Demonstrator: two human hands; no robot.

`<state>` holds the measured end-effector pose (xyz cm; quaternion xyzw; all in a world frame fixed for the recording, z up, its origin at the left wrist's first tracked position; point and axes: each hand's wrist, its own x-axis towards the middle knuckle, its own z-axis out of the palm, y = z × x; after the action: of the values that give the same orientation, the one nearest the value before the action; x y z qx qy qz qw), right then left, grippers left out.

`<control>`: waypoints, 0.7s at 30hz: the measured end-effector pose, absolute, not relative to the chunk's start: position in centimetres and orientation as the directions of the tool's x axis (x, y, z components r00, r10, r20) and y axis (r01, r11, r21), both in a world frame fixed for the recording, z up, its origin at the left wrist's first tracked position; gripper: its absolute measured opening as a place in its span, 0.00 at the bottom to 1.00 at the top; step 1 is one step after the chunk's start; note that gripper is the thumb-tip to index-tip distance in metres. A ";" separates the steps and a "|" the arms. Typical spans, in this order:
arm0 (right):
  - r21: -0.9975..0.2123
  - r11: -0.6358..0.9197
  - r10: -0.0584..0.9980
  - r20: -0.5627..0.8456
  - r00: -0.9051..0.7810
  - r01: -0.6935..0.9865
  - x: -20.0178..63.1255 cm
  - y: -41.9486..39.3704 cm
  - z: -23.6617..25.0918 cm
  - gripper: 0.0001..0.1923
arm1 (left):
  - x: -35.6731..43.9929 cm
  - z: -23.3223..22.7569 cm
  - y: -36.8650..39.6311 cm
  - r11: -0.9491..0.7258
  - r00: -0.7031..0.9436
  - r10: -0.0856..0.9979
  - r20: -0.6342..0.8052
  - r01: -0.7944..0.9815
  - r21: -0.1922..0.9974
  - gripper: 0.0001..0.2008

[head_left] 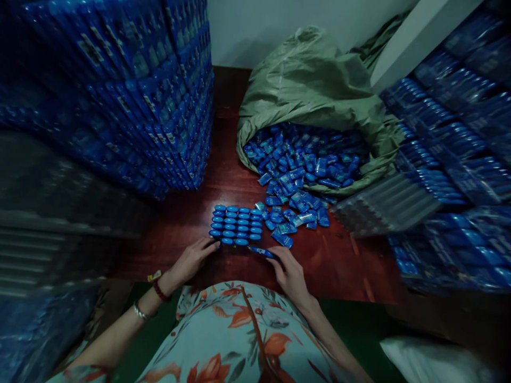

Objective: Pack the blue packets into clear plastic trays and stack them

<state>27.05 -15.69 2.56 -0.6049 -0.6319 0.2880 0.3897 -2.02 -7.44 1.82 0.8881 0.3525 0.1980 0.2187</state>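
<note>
1. Red-brown table before a pale wall: common ground for everything handled.

2. Sack, green, lying on the far side of the table, its mouth toward the person. Loose packets fill the mouth and spill out before it, a position that presumably puts them within easy reach of the right hand.

3. Block of blue packets, four columns, directly before the person and left of the spill. Ends point sideways and long sides lie close, which probably keeps the rows even. Two packets show in the nearest row, in the middle columns.

4. Left hand: fingers part-curled, tips at the block's near left corner, perhaps steadying it; whether they grip anything cannot be told.

5. Right hand: thumb and fingers closed on one end of a held packet, just beside the block's near right corner. Such an end grip likely keeps the fingers off the rows.

6. Left packs, right packs and grey trays flank the scene, apparently leaving the middle to the hands.
</note>
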 end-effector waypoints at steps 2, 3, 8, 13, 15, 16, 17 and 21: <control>-0.705 0.271 0.960 0.245 -0.134 0.655 27.0 -15.0 2.5 0.13 | -2.0 2.2 -7.1 -0.627 0.668 0.721 0.183 0.518 0.583 0.22; -0.639 0.328 0.944 0.252 -0.213 0.696 27.1 -14.5 2.6 0.16 | -2.0 2.4 -7.0 -0.618 0.665 0.725 0.179 0.513 0.596 0.22; -0.328 0.444 0.889 0.043 -0.456 0.834 27.0 -12.0 4.4 0.22 | -1.5 2.4 -7.2 -0.630 0.665 0.728 0.164 0.556 0.543 0.21; -0.126 0.455 0.859 -0.199 -0.472 0.882 25.1 -10.7 7.1 0.18 | -0.8 1.8 -7.8 -0.643 0.609 0.763 0.217 0.681 0.350 0.18; -0.079 0.442 0.861 -0.243 -0.447 0.894 24.2 -10.4 7.6 0.15 | -0.6 1.4 -7.9 -0.626 0.567 0.780 0.266 0.710 0.322 0.17; -0.069 0.444 0.859 -0.252 -0.446 0.893 23.9 -10.2 7.7 0.14 | -0.6 1.3 -7.9 -0.623 0.553 0.782 0.287 0.704 0.340 0.17; -0.069 0.457 0.851 -0.258 -0.458 0.887 23.5 -10.1 7.8 0.13 | -0.5 1.1 -7.8 -0.627 0.548 0.779 0.306 0.686 0.369 0.16; -0.094 0.535 0.799 -0.268 -0.539 0.840 22.9 -9.6 7.6 0.11 | -0.4 0.2 -7.7 -0.630 0.526 0.776 0.348 0.628 0.457 0.15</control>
<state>22.92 -9.60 7.59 -0.4705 -0.8707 0.1060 -0.0966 -0.38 -7.67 0.23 0.8623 0.4070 0.2674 0.1390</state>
